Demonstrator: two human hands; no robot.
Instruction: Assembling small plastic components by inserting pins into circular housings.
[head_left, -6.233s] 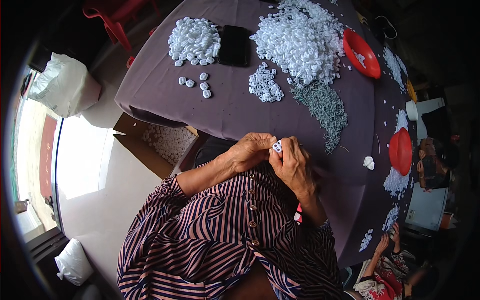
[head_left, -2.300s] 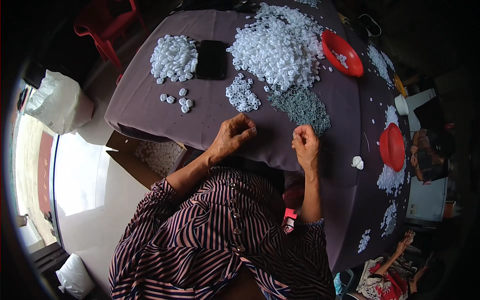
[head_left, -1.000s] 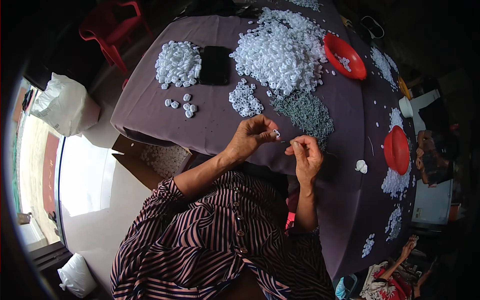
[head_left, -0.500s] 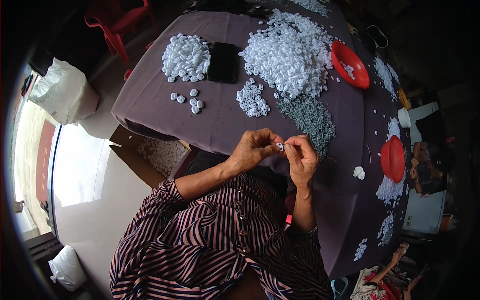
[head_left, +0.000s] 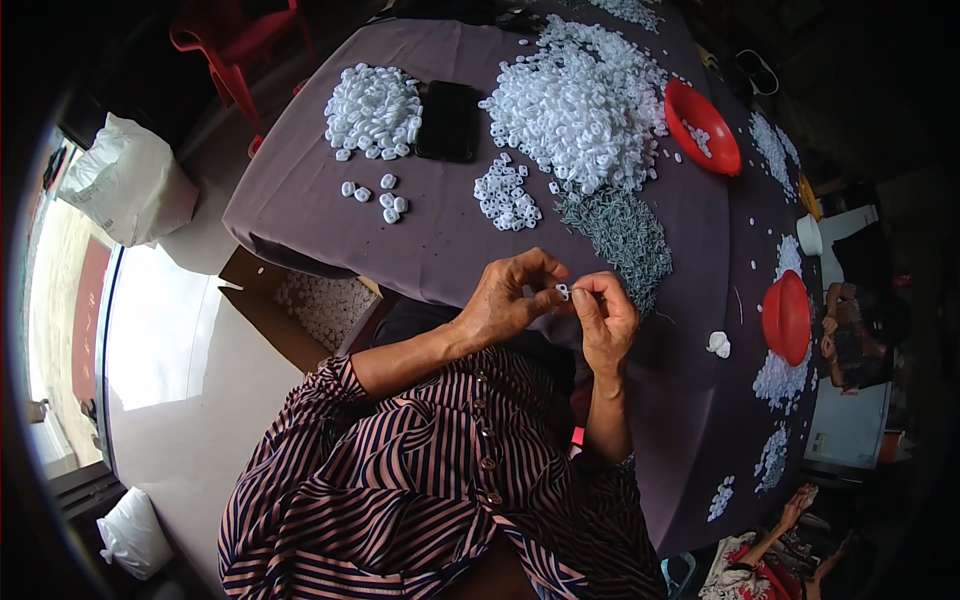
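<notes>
My left hand [head_left: 508, 295] and my right hand [head_left: 603, 315] meet above the near edge of the purple-covered table [head_left: 320, 190]. Between their fingertips they pinch one small white plastic piece [head_left: 562, 291]. Just beyond my right hand lies a heap of small grey metal parts [head_left: 622, 232]. A small cluster of white pieces [head_left: 506, 196] sits ahead of my left hand, and a large pile of white pieces [head_left: 580, 98] lies farther back.
A second white pile [head_left: 374, 98], a black phone [head_left: 448, 120] and a few loose pieces [head_left: 378, 196] lie at the left. Two red bowls [head_left: 702, 125] [head_left: 786, 316] stand at the right. A cardboard box [head_left: 310, 305] sits below the table edge. Another person [head_left: 850, 330] sits at the right.
My hands were apart on the table edge a couple of seconds ago; they have since come together and now pinch the white piece between them.
</notes>
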